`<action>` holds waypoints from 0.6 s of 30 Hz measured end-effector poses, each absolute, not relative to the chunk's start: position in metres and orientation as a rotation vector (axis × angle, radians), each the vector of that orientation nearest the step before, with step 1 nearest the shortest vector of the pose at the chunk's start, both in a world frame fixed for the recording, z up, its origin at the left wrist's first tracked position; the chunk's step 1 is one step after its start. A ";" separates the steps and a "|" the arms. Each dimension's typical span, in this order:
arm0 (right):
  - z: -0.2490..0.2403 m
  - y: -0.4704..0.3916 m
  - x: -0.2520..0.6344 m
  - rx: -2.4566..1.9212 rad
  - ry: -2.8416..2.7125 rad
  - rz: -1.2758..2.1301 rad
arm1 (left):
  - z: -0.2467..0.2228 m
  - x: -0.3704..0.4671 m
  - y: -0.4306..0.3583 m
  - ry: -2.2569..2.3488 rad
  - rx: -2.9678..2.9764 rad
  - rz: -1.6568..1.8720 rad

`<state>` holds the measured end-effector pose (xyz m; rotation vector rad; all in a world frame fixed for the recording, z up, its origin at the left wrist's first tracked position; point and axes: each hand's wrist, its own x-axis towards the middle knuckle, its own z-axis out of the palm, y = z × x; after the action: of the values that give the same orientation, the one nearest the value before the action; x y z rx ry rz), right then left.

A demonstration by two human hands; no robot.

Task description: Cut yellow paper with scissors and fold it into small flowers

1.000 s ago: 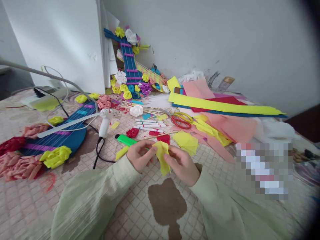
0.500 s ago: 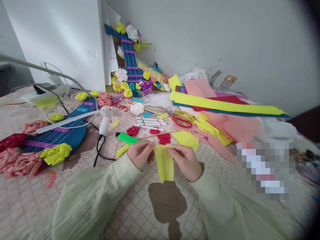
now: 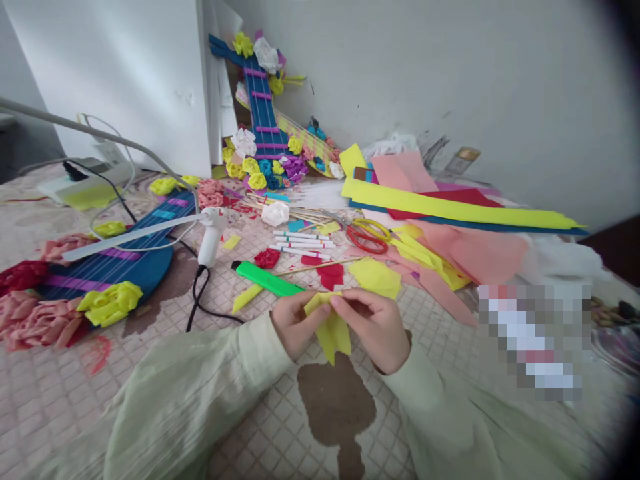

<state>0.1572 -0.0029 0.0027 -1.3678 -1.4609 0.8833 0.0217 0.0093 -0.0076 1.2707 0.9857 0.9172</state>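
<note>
Left hand (image 3: 297, 325) has moved closer to the right hand (image 3: 377, 327); both sets of fingers pinch tightly on the yellow paper (image 3: 334, 333) above the bench (image 3: 270, 430), its top now bent over, suggesting folding.

This is a handicraft workspace, as a pale diamond-patterned tabletop (image 3: 260, 420) carries a white plastic glue gun (image 3: 211, 241), red-and-yellow-handled metal scissors (image 3: 374, 250), slim white pens (image 3: 305, 245), pink paper sheets (image 3: 404, 175) and a flat blue guitar-shaped piece (image 3: 159, 265) edged with crumpled flowers (image 3: 113, 303).
</note>
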 end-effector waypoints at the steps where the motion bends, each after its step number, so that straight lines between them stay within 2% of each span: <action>1: 0.003 -0.003 0.157 -1.378 -1.431 0.908 | -0.007 0.021 0.011 0.998 1.217 0.915; 7: 0.003 -0.002 0.159 -1.414 -1.244 1.059 | -0.007 0.021 0.013 0.908 0.730 0.853; 18: 0.000 0.000 0.160 -1.391 -1.171 1.116 | -0.006 0.022 0.014 0.972 0.613 0.901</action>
<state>0.1597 -0.0004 0.0000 -1.3914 -1.1712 1.1158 0.0225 0.0137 -0.0064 0.6127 0.9720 0.9010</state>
